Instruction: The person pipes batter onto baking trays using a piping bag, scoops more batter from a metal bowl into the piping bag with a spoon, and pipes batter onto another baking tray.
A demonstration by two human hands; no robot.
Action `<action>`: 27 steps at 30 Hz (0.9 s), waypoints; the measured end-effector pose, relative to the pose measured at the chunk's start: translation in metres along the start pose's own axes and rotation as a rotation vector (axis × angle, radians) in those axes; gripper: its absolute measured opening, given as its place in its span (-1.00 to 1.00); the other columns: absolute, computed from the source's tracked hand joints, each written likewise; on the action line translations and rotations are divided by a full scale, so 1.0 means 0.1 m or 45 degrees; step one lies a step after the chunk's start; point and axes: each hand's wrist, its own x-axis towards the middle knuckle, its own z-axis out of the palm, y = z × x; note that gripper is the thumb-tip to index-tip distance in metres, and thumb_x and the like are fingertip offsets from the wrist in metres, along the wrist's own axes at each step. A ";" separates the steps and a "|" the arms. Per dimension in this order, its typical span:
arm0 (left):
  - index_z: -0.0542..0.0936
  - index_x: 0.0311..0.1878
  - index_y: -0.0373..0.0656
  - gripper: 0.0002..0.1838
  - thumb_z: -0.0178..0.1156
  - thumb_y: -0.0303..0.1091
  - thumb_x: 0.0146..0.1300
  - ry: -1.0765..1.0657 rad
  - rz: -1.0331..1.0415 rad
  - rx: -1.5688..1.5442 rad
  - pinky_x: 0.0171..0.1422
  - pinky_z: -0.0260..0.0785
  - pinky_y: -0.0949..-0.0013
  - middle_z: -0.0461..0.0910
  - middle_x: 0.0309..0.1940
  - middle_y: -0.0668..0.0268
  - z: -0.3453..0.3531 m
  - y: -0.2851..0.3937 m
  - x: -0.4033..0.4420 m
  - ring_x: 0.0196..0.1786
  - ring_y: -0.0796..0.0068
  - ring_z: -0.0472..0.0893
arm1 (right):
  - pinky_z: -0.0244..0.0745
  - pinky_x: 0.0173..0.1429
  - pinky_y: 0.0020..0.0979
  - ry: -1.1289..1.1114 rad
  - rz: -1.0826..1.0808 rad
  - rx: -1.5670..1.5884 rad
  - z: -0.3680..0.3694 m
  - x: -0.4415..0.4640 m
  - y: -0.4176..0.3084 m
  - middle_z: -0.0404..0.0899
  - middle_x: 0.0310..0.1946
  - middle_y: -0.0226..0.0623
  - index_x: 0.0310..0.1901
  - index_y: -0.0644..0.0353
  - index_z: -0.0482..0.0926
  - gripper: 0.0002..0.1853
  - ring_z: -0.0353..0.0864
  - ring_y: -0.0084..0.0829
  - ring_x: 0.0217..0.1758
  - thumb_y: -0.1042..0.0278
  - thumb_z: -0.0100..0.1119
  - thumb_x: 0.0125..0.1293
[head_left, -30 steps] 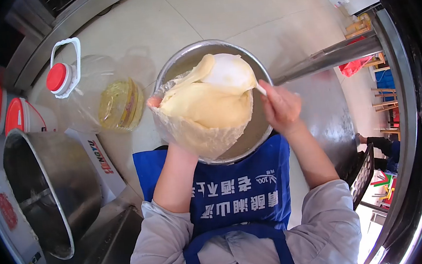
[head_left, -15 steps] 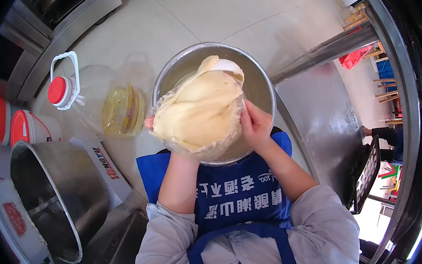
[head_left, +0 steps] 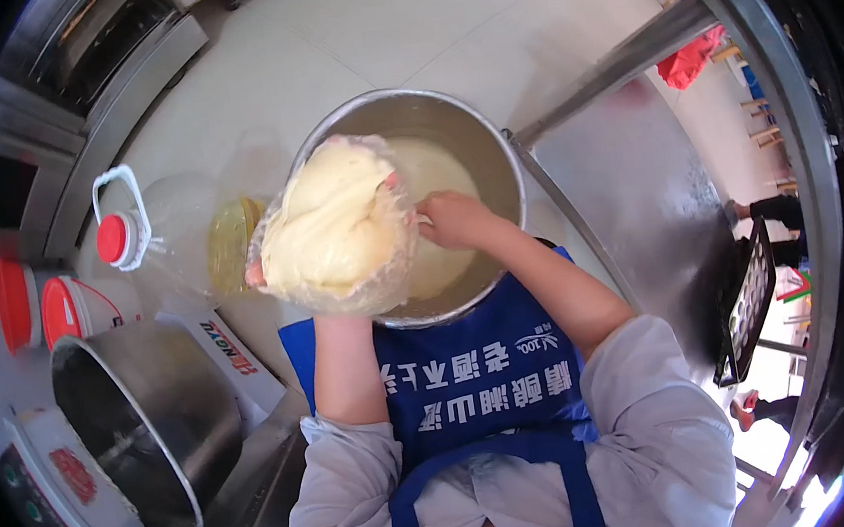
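Note:
My left hand [head_left: 256, 270] is under a lump of pale, soft dough [head_left: 328, 221], carrying it in clear crinkled plastic film [head_left: 397, 266]. Fingertips show at the dough's left and right edges; the palm is hidden beneath. My right hand [head_left: 453, 221] is at the film's right edge, its fingers curled together in what looks like a pinch on the film. Below both hands stands a large round metal pot [head_left: 506, 171], with a pale cream-coloured mass [head_left: 439, 167] inside. The dough covers the pot's left part.
To the left are a clear jug with a red cap [head_left: 114, 238], white buckets with red lids [head_left: 62, 313], and a metal mixing bowl [head_left: 184, 415] on its machine. A metal table [head_left: 625, 175] stands right. At the far right are a dark moulded tray [head_left: 747, 305] and another person's legs [head_left: 774, 213].
The dough has moved left and tipped, its folded face turned up. My right hand has shifted left. More of the pot's inside shows, and the view has turned slightly.

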 end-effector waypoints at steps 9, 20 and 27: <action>0.06 0.41 -0.19 0.44 0.56 0.28 -0.59 0.377 -0.150 0.396 0.38 0.23 -0.03 0.24 0.32 0.10 1.04 -0.12 0.63 0.35 0.05 0.28 | 0.42 0.13 -0.35 -0.152 -0.032 2.431 -1.04 -0.94 -0.65 0.50 0.07 -0.24 0.17 0.37 0.39 -0.60 0.49 -0.43 0.12 0.41 -0.05 0.34; 0.10 0.40 -0.25 -0.09 0.32 -0.02 0.10 0.043 -0.314 0.545 0.41 0.18 0.02 0.28 0.29 0.06 4.09 -0.44 1.52 0.34 0.07 0.30 | 0.35 0.16 -0.32 -0.282 -0.547 2.654 -2.86 -2.81 -1.48 0.54 -0.03 -0.30 0.08 0.24 0.45 -0.68 0.48 -0.39 0.09 0.29 0.02 0.37; -0.11 0.46 -0.13 0.47 0.66 -0.09 -0.54 -0.365 -0.484 0.320 0.42 0.13 -0.03 0.13 0.38 0.12 5.18 -0.62 1.49 0.39 0.04 0.21 | 0.39 0.10 -0.42 -0.098 -0.834 2.509 -3.25 -3.94 -2.17 0.56 -0.14 -0.31 0.07 0.36 0.43 -0.68 0.53 -0.50 -0.10 0.33 -0.05 0.39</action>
